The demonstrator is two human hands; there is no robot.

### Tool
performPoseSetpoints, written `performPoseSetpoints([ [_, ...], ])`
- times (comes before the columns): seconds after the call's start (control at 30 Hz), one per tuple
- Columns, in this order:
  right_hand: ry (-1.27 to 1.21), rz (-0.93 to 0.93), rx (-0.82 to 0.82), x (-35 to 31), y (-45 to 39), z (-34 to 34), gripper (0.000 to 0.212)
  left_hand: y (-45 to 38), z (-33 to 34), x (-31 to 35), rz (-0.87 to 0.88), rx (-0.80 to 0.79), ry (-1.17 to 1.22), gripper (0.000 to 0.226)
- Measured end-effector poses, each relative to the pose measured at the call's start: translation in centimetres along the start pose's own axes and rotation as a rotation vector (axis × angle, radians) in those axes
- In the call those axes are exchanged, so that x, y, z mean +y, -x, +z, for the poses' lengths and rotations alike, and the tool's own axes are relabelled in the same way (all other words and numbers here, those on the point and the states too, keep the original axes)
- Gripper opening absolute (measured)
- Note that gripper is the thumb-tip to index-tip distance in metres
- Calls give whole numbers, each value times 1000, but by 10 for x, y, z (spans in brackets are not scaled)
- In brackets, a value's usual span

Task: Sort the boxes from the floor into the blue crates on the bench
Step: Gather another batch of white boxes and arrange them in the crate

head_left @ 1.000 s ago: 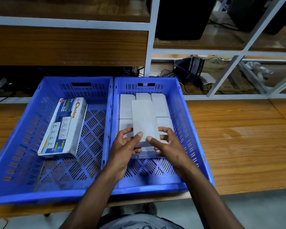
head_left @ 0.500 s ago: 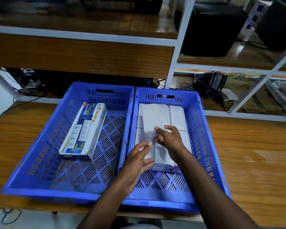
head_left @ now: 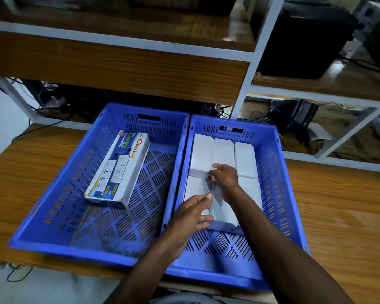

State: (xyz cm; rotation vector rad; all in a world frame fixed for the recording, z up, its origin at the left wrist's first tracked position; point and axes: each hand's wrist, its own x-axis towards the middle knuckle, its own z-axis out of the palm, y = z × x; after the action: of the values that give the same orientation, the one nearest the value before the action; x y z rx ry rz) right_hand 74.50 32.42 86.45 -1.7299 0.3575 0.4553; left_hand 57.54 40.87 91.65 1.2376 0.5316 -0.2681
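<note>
step: seating a white box in the right crate — front row, middle slot, judged from how it sits flush between its neighbours.
left hand: fingers out straight, flat against the left edge of that box, nothing gripped.
right hand: over the seam between back and front rows, fingers loosely bent at the box's far end; pressing or pinching — cannot tell.
right crate load: 3 white boxes in the back row, 3 in the front row counting the 1 under the hands; the front-right box is partly hidden by the forearm.
left crate: 1 printed power-strip box, lying at a slant on the mesh floor, well apart from the hands.
crates: side by side, walls touching, both on the wooden bench.
next move: my read — ease both hands off the box, lift clear of the crate wall, then go down for another box; floor stock is not in view, so count left is unknown.
in the way: near wall of the right crate sits between hands and body — wrists need to rise over it. Bare mesh in front of the rows looks like room for 1 more row.
around: white-framed shelving behind, dark equipment and cables on it, none touching the crates.
</note>
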Motion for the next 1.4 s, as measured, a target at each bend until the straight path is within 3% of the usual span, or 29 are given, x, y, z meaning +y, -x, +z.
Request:
performPoseSetpoints([
  [0.3, -24, -94, 120, 5, -19, 10, 20, -10, -3, -4, -15, 0, -21, 44],
  [0.67, -182, -71, 19, 10, -22, 1, 32, -13, 2, -5, -39, -15, -55, 44],
  [0.9, -111, -94, -71, 11, -17, -4, 44, -12, 4, -4, -18, -21, -91, 41],
  [1.17, -19, -17, -147, 5, 26, -48, 15, -14, 7, -4, -11, 7, -138, 39],
  [1.4, 72, -115, -144, 29, 75, -96, 16, -15, 17, -2, 32, 90, -137, 33],
])
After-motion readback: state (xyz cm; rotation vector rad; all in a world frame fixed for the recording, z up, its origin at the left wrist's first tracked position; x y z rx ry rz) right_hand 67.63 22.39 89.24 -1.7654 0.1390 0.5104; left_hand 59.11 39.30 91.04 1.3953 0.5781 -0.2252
